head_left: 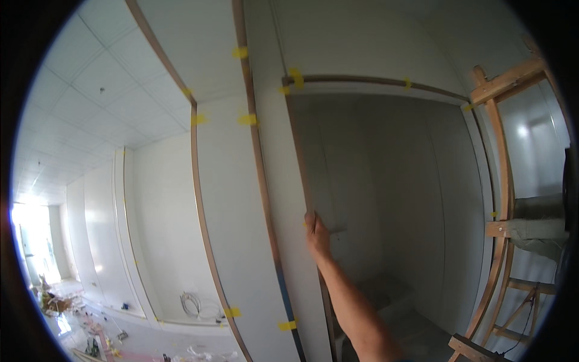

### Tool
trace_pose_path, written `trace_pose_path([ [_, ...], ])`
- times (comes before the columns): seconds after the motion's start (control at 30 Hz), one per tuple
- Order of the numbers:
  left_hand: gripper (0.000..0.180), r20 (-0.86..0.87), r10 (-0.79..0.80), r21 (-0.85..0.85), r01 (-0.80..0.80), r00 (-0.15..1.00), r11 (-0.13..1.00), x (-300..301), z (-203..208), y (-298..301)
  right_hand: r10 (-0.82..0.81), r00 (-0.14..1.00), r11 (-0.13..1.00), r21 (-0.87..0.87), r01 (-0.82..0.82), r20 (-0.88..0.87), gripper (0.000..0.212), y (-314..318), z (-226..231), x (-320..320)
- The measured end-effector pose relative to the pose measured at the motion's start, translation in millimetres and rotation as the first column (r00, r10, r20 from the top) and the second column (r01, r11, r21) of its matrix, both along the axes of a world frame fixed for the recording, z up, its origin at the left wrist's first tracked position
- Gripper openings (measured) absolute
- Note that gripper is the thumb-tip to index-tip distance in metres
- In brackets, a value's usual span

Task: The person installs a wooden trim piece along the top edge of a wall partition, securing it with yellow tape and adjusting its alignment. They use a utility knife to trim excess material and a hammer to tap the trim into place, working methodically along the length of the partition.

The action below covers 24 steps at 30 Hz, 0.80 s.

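My right hand (317, 236) reaches up from the lower edge, its forearm bare. Its fingers are closed against the brown edge strip (300, 148) on the left side of a doorway, about halfway up; some of the fingers are hidden. The strip runs up to a matching brown strip (368, 79) across the top of the opening. Pieces of yellow tape (295, 77) stick to the corner where they meet. Behind the strip is a dim, grey-walled recess (410, 199). My left hand is out of view.
On the right stands a wooden stepladder (498, 228) with grey-green cloth (537, 232) at one rung. Left of the doorway, more brown strips (265, 199) with yellow tape edge white panels. A coil of pale cable (191, 305) lies near the wall. Debris (57, 298) litters the far-left floor.
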<state>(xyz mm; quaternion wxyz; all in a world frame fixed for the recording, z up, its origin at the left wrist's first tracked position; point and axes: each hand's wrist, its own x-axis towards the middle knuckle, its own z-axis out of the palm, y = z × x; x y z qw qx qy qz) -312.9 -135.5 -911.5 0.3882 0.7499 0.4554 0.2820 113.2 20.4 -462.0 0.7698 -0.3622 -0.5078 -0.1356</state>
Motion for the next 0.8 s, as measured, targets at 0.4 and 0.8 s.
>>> trace_pose_path([
  [0.4, 0.032, 0.141, 0.022, 0.083, -0.034, 0.990, 0.996, 52.7, 27.9, 2.1, -0.059, 0.998, 0.992, 0.111, 0.058, 0.002, 0.041, 11.4, -6.7, -6.3],
  [0.8, 0.028, 0.188, 0.086, 0.035, -0.094, 0.978, 0.995, 88.1, 22.2, -21.7, -0.050, 0.999, 0.992, 0.121, 0.048, 0.017, 0.040, 1.4, -18.1, -9.6],
])
